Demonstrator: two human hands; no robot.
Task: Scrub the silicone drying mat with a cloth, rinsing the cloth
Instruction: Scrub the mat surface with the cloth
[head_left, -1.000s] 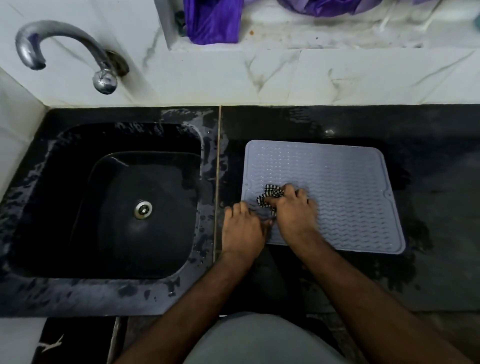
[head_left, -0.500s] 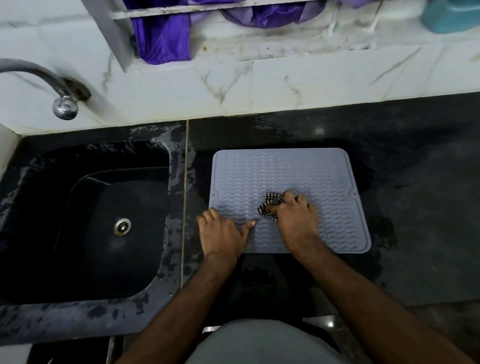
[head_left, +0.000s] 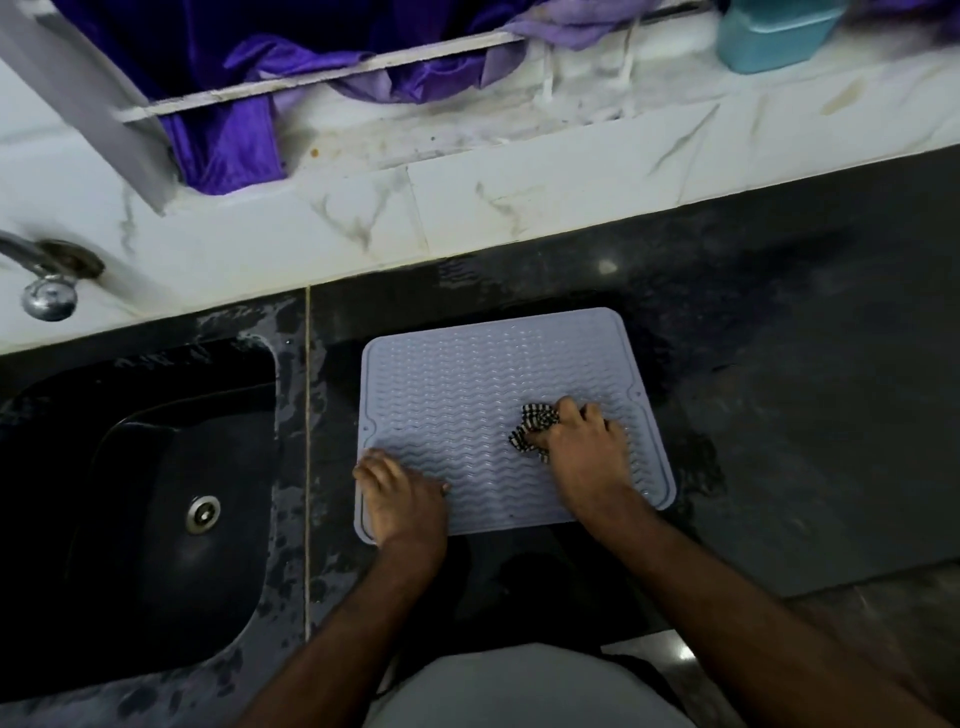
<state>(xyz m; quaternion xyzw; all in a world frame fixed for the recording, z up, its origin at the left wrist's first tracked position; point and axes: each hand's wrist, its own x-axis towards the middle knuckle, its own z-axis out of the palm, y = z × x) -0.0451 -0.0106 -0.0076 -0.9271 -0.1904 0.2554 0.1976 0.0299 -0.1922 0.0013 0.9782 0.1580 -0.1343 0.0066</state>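
Observation:
A pale grey silicone drying mat (head_left: 467, 384) with wavy ridges lies flat on the dark wet counter, just right of the sink. My right hand (head_left: 584, 449) presses a bunched black-and-white checked cloth (head_left: 535, 423) onto the mat's right half; the cloth sticks out past my fingers, the rest is hidden under my palm. My left hand (head_left: 400, 499) lies flat on the mat's near left corner, fingers spread, holding nothing.
A black sink (head_left: 156, 509) with a metal drain (head_left: 203, 513) sits to the left, a chrome tap (head_left: 49, 280) above it. The wet black counter (head_left: 805, 415) stretches right. Purple cloth (head_left: 223, 135) and a teal container (head_left: 774, 36) sit on the white marble ledge behind.
My right hand has slid the cloth rightward across the mat. My left hand stays on the near left corner. The view has shifted right and up, so the sink sits further left.

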